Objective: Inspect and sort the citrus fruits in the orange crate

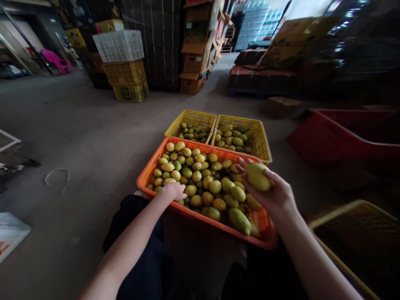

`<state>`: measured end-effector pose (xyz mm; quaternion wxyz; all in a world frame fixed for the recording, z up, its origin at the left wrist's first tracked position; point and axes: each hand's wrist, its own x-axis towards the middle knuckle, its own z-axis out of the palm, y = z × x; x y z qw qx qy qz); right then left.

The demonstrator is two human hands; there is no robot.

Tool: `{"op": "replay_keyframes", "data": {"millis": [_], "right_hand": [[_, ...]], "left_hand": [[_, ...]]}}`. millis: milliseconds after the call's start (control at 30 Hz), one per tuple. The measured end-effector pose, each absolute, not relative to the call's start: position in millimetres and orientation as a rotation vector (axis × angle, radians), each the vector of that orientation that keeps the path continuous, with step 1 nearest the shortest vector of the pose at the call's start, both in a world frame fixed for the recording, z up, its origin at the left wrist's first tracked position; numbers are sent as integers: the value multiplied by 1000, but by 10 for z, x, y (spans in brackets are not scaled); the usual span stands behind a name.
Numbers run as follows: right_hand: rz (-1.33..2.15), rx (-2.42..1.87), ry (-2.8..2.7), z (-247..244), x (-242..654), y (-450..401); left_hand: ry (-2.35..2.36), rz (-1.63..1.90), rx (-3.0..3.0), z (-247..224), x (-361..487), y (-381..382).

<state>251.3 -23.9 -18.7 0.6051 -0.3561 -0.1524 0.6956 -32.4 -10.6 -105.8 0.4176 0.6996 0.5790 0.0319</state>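
An orange plastic crate [144, 177], full of yellow-green lemons [215, 186], stands in front of my knees. Over its right side, my right hand [276, 189] is wrapped round a large pale-green lemon [258, 176], palm turned up. My left hand [173, 192] is low over the near left part of the crate, among the lemons. Its fingers are bent together and partly hidden, and I cannot make out what is in them. A long green lemon [240, 221] lies at the crate's near right, where some orange crate floor shows.
Two yellow crates [215, 125] with more lemons adjoin the orange crate's far side. At right are a red bin [315, 133] and another yellow crate [337, 208]. Behind stand stacked crates [125, 73], cardboard boxes [193, 62] and a loaded pallet [262, 79].
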Motion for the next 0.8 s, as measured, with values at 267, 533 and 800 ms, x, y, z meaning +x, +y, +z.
{"op": "replay_keyframes", "data": {"millis": [267, 533, 800], "right_hand": [[1620, -703, 78, -388, 2607, -388], [1646, -761, 206, -291, 2691, -544], [1600, -780, 195, -345, 2999, -586]], "left_hand": [[1512, -527, 1925, -1132, 200, 67], [1753, -395, 1828, -1618, 426, 170], [1965, 83, 1427, -2048, 587, 275]]}}
